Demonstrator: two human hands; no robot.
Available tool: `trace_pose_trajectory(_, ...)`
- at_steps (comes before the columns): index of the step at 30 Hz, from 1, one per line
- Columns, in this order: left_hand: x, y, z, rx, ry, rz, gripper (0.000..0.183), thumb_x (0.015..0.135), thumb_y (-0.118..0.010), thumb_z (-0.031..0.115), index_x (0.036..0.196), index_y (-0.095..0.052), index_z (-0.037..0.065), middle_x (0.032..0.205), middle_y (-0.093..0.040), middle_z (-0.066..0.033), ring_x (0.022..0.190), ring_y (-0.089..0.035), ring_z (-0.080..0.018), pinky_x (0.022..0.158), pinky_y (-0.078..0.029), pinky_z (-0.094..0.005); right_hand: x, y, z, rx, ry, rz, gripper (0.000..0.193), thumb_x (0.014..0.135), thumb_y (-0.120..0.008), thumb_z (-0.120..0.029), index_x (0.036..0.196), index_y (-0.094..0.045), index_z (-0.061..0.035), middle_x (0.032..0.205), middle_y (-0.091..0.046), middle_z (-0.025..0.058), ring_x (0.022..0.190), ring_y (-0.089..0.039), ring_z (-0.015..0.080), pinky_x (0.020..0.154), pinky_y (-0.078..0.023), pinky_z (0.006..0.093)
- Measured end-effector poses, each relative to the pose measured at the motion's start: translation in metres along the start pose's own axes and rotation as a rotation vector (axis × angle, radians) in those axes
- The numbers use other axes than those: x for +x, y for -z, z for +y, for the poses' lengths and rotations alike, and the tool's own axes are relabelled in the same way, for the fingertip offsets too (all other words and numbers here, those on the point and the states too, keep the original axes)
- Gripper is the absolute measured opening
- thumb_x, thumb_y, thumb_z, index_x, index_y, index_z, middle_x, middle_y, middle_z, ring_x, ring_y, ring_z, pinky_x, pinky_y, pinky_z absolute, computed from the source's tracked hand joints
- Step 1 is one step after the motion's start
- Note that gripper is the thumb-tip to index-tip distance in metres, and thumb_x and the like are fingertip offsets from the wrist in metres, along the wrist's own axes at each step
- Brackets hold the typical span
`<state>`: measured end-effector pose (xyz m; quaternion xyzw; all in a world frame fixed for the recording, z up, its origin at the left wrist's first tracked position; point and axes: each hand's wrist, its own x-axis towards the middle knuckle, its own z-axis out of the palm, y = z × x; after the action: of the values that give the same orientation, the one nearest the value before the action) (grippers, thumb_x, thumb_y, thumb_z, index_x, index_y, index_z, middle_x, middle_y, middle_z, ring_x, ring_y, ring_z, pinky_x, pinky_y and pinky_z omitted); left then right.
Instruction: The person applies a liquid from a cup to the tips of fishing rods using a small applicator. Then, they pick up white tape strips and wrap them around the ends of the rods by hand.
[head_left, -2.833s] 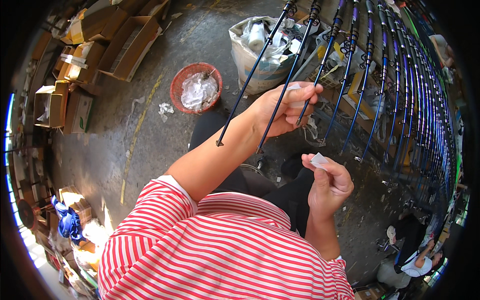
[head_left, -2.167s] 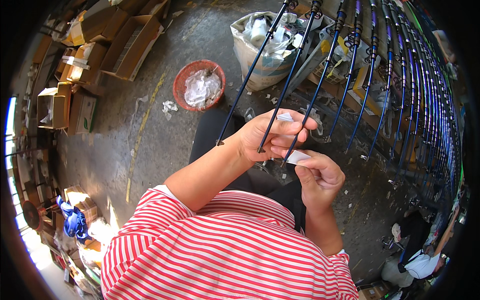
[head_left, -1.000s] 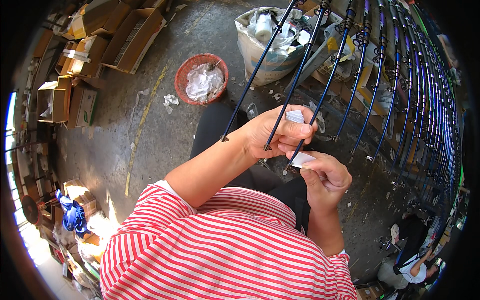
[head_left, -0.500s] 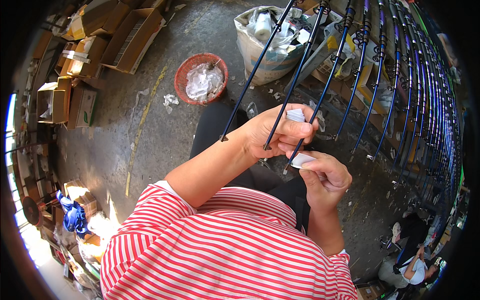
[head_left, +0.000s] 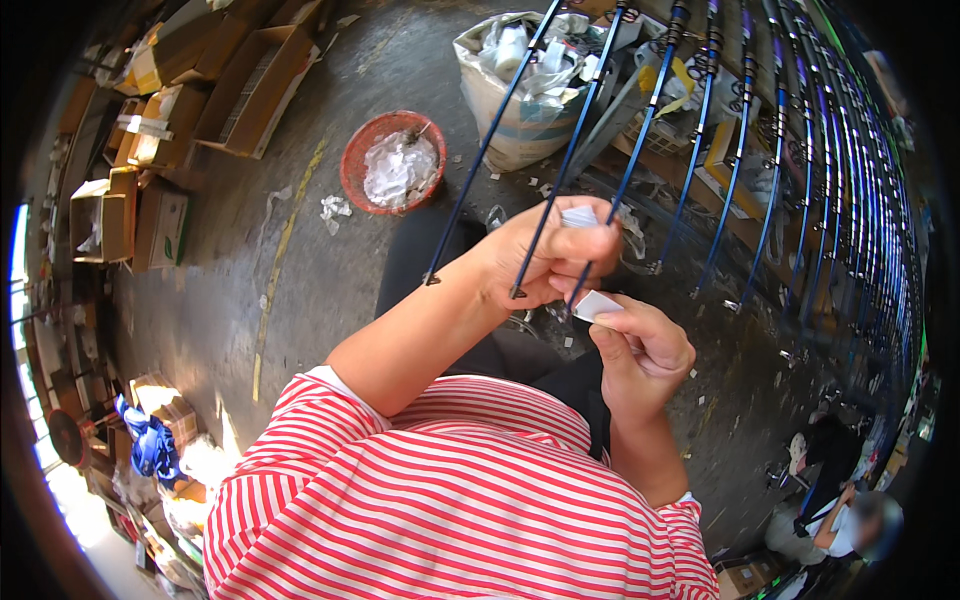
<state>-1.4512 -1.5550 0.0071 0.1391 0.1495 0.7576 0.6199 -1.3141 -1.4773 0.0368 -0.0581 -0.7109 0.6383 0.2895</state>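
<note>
A row of slim blue fishing rods [head_left: 697, 165] with ring guides slants down toward me. My left hand [head_left: 540, 255] is closed, with a small stack of white slips [head_left: 578, 216] between its thumb and fingers. One fishing rod [head_left: 628, 178] runs down through the fingers of that hand, and two others cross in front of its wrist and forearm. Just below, my right hand [head_left: 648, 352] pinches a single white slip [head_left: 597, 305] between thumb and forefinger, beside the lower end of that rod. The slip partly covers the rod's end.
A red basket [head_left: 352, 180] of crumpled white paper stands on the floor, left of a large sack [head_left: 480, 105] stuffed with plastic waste. Cardboard boxes [head_left: 262, 95] pile up at far left. Another person [head_left: 840, 520] sits at lower right. Scraps litter the floor.
The view has shifted slightly, so rods, sack and hands appear farther left. Both hands keep hold of their slips, and the right hand's slip is tilted more beside the rod's end.
</note>
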Motion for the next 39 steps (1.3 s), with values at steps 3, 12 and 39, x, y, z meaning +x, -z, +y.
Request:
trace_pose_trajectory(3, 0.007, 0.003, 0.006, -0.13, 0.033, 0.034, 0.033, 0.084, -0.055, 0.038, 0.091, -0.055, 0.006, 0.069, -0.045, 0.0015, 0.047, -0.03, -0.0027, 0.039, -0.023, -0.0163, -0.006, 0.008, 0.001, 0.061, 0.003, 0.103, 0.009, 0.074, -0.065, 0.001, 0.08, -0.059, 0.0027, 0.085, -0.064, 0.0194, 0.078, -0.063, 0.0204, 0.066, -0.05, 0.0259)
trace_pose_trajectory(12, 0.058, -0.009, -0.006, -0.068, -0.005, 0.006, 0.026, 0.085, -0.057, 0.022, 0.105, -0.053, 0.006, 0.085, -0.056, -0.0008, 0.05, -0.033, -0.0031, 0.043, -0.027, -0.0155, -0.023, 0.043, 0.0, 0.093, 0.003, 0.235, 0.009, 0.078, -0.062, -0.001, 0.084, -0.057, 0.0031, 0.09, -0.062, 0.0207, 0.081, -0.063, 0.0247, 0.071, -0.052, 0.0291)
trace_pose_trajectory(39, 0.009, -0.005, -0.026, -0.191, 0.117, -0.008, 0.024, 0.08, -0.06, 0.01, 0.102, -0.056, 0.001, 0.083, -0.064, -0.0086, 0.044, -0.035, -0.0024, 0.041, -0.033, -0.0191, -0.018, 0.037, 0.002, 0.088, -0.051, 0.013, 0.009, 0.071, -0.068, 0.001, 0.078, -0.062, 0.0003, 0.083, -0.065, 0.0158, 0.074, -0.063, 0.0169, 0.063, -0.049, 0.0233)
